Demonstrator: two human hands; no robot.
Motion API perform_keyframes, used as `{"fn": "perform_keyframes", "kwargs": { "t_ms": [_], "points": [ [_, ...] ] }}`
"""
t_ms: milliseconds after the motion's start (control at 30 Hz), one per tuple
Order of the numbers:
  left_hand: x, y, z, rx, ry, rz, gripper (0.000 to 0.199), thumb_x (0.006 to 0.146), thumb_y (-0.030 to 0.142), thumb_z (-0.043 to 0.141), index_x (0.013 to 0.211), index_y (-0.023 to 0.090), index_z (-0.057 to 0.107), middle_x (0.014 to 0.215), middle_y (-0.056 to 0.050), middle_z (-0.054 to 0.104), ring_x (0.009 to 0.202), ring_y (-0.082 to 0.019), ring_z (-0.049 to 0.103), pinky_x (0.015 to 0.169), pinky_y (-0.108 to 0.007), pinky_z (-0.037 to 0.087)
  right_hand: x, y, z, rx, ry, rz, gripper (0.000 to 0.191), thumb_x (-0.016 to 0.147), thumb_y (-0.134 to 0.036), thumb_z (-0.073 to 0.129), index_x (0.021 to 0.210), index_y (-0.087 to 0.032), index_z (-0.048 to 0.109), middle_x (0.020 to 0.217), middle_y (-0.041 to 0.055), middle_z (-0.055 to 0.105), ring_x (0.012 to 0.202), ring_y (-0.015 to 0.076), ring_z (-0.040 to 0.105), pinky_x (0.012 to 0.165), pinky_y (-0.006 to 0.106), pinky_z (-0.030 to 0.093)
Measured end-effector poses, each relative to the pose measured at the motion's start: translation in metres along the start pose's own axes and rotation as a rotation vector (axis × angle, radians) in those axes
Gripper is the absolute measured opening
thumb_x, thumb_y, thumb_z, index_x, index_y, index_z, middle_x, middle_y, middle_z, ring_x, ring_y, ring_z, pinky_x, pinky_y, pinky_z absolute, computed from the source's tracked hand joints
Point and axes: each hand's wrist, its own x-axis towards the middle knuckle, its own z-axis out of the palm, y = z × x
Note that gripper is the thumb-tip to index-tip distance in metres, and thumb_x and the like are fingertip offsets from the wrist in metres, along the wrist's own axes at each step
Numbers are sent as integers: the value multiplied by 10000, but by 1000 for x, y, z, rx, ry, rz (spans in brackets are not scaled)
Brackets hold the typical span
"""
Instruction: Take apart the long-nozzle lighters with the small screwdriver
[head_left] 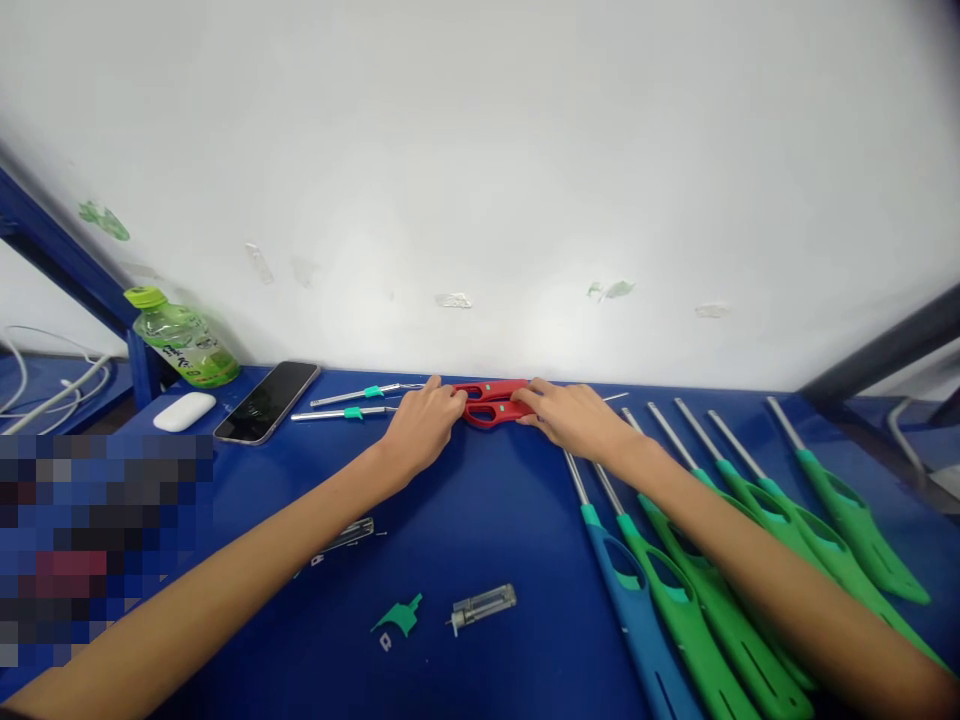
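Note:
Two red lighter casings (491, 410) with finger loops lie side by side at the back of the blue table (450, 500), close to the wall. My left hand (426, 425) has its fingers closed at their left ends. Closed over the right ends is my right hand (571, 418); its fingertips partly cover the casings. Left of my left hand lie two metal lighter tubes (341, 413) with green collars. Nearer me are a clear fuel tank (486, 605) and a green plastic trigger piece (401, 615). Another clear tank (356, 532) is partly hidden by my left forearm.
On the right lie a blue stick lighter (637, 620) and several green stick lighters (679, 620), partly under my right forearm. A phone (268, 402), a white case (184, 411) and a green-capped bottle (184, 340) stand or lie at the back left. A white wall (480, 200) bounds the table.

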Motion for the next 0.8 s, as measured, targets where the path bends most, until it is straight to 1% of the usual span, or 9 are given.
{"fn": "perform_keyframes", "kwargs": {
  "t_ms": [167, 267, 367, 400, 467, 567, 633, 700, 800],
  "points": [
    [3, -2, -4, 4, 28, -7, 404, 1017, 427, 694, 1336, 185, 634, 1337, -103, 664, 1138, -247, 690, 956, -470, 615, -1, -3, -10, 5, 60, 36, 420, 1024, -406, 696, 1382, -195, 630, 1364, 107, 670, 1118, 250, 708, 922, 468, 625],
    [-10, 5, -17, -15, 55, -21, 401, 1012, 425, 703, 1324, 181, 637, 1324, -99, 668, 1125, -242, 693, 944, -460, 618, -23, -6, -24, 20, 87, 73, 399, 1046, -440, 659, 1355, -188, 641, 1279, 95, 704, 1008, 219, 727, 850, 422, 632],
    [-51, 29, -34, -69, 112, 7, 315, 1028, 375, 675, 1274, 179, 651, 1271, -90, 671, 1115, -238, 680, 923, -444, 617, -64, -13, -34, 51, 100, 72, 345, 1109, -478, 504, 1249, -232, 702, 1069, 53, 774, 805, 218, 748, 681, 368, 579],
    [-70, 41, -38, -98, 137, 37, 248, 1061, 316, 595, 1259, 179, 656, 1238, -100, 671, 1127, -256, 659, 922, -464, 613, -80, -16, -36, 60, 108, 63, 345, 1114, -478, 478, 1220, -253, 716, 1050, 47, 788, 786, 228, 757, 649, 363, 555],
    [-109, 68, -41, -163, 167, 129, 269, 1088, 314, 464, 1210, 214, 682, 1201, -126, 676, 1082, -262, 625, 943, -468, 607, -110, -24, -37, 79, 124, 27, 364, 1115, -490, 448, 1206, -277, 729, 1026, 42, 813, 748, 236, 768, 592, 354, 525],
    [-150, 104, -29, -185, 165, 150, 326, 1066, 404, 482, 1266, 211, 653, 1145, -162, 668, 1019, -301, 630, 848, -479, 618, -144, -38, -35, 85, 197, -31, 466, 1139, -492, 325, 1237, -286, 731, 1104, 60, 838, 641, 221, 766, 502, 360, 508],
    [-157, 114, -14, -164, 144, 86, 287, 1075, 394, 479, 1202, 203, 650, 1071, -150, 657, 922, -287, 622, 790, -476, 607, -157, -47, -32, 62, 285, -62, 514, 1147, -471, 267, 1193, -280, 742, 1047, 56, 853, 551, 223, 751, 430, 368, 489],
    [-156, 110, 0, -134, 125, 42, 231, 1086, 361, 479, 1070, 202, 645, 1000, -120, 648, 861, -270, 609, 757, -463, 591, -168, -54, -27, 51, 344, -79, 539, 1153, -440, 229, 1142, -282, 744, 969, 39, 859, 518, 227, 752, 399, 369, 490],
    [-155, 89, 11, -87, 112, 9, 202, 1084, 343, 535, 981, 193, 621, 925, -53, 626, 836, -232, 610, 760, -421, 571, -191, -57, -10, 63, 336, -70, 497, 1153, -423, 246, 1145, -297, 727, 958, 20, 861, 579, 232, 788, 417, 357, 530]
  ]
}}
